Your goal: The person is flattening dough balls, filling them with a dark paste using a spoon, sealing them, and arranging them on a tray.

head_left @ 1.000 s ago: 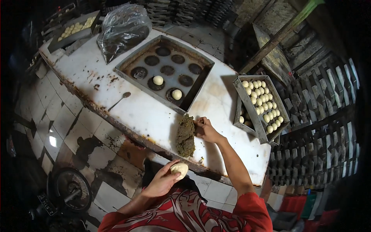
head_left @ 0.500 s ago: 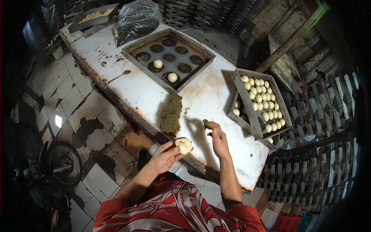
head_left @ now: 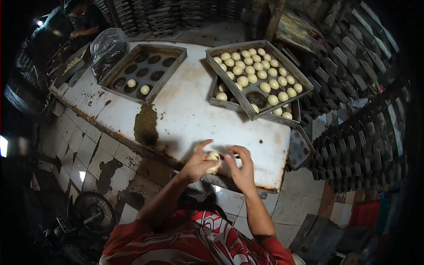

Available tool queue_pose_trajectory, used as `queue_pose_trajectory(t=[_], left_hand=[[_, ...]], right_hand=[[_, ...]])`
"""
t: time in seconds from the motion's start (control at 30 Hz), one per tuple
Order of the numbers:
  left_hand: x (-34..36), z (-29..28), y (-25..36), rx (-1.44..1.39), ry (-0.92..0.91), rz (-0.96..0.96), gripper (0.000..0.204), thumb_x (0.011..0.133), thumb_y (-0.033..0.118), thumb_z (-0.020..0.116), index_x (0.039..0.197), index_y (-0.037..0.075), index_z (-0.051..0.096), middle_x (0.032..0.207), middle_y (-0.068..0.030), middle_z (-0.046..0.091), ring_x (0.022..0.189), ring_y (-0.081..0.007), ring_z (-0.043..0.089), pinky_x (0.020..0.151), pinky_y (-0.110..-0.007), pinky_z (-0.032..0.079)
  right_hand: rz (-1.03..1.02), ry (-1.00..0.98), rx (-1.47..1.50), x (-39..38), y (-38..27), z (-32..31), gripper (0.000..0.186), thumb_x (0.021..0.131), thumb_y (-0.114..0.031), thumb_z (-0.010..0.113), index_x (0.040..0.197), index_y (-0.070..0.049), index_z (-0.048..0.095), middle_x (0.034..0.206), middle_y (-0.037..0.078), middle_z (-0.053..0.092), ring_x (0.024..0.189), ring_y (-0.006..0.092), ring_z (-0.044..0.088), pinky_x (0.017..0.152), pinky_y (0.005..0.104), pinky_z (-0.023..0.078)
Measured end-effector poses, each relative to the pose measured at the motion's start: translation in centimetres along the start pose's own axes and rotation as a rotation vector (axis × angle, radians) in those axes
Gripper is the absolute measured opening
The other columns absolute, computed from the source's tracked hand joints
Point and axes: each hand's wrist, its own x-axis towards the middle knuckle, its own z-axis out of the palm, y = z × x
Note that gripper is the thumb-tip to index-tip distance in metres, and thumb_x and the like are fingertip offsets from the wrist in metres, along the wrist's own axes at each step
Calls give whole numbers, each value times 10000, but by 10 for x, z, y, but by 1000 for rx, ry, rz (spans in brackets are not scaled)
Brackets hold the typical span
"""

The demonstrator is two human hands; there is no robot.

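Pale dough (head_left: pixel 214 164), lower centre, is gripped by the left hand (head_left: pixel 193 168); the right hand (head_left: pixel 242 173), fingers parted, has come beside it. Beyond: stained white tabletop (head_left: pixel 198 117), greenish-brown paste (head_left: pixel 146 126), tiled floor (head_left: pixel 115 149). Upper left, another person (head_left: pixel 93 20) has appeared.

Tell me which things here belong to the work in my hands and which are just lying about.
Apparently in use:
- dough piece in left hand, right hand close by
- green-brown mass
- two dough balls in the round-hollowed tray

Seemingly lying about:
- spoon
- plastic bag
- wheel, lower left
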Motion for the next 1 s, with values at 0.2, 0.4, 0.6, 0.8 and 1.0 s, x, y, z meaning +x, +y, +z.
queue_pose_trajectory(t=[0.2,0.4,0.6,0.8,1.0], left_hand=[[10,36,27,-498,118,-208,559,836,-88,475,1336,24,251,1170,-207,514,985,-268,582,852,-353,495],[43,29,-34,-346,614,278,294,819,-66,451,1105,2,466,1151,-174,521,1026,-255,562,891,-354,465],[73,-7,-40,1340,139,353,539,824,130,560,1317,22,373,1377,-177,382,1354,-311,238,1108,-492,94],[-14,-63,57,259,117,301,672,789,-4,564,1392,-8,268,1456,-136,275,1368,-205,218,1108,-334,178],[-134,-130,47,21,233,85,405,907,168,521,1274,13,446,1271,-95,509,1223,-198,437,1037,-364,319]], right_hand=[[-50,75,-116,-6,15,13,154,836,-147,610,936,-41,660,889,100,594,887,271,460,809,357,372],[-77,60,-9,-54,55,51,206,889,-146,513,997,-26,641,922,119,598,951,276,449,865,367,345],[91,306,-133,33,89,26,257,894,-184,526,920,44,640,886,205,632,830,308,574,784,389,435],[-381,-258,-472,35,72,97,144,795,-85,598,922,-30,636,919,167,612,939,352,555,837,415,432],[-272,-138,-753,67,104,27,173,779,-177,616,881,-41,586,879,145,552,832,338,481,777,469,360]])
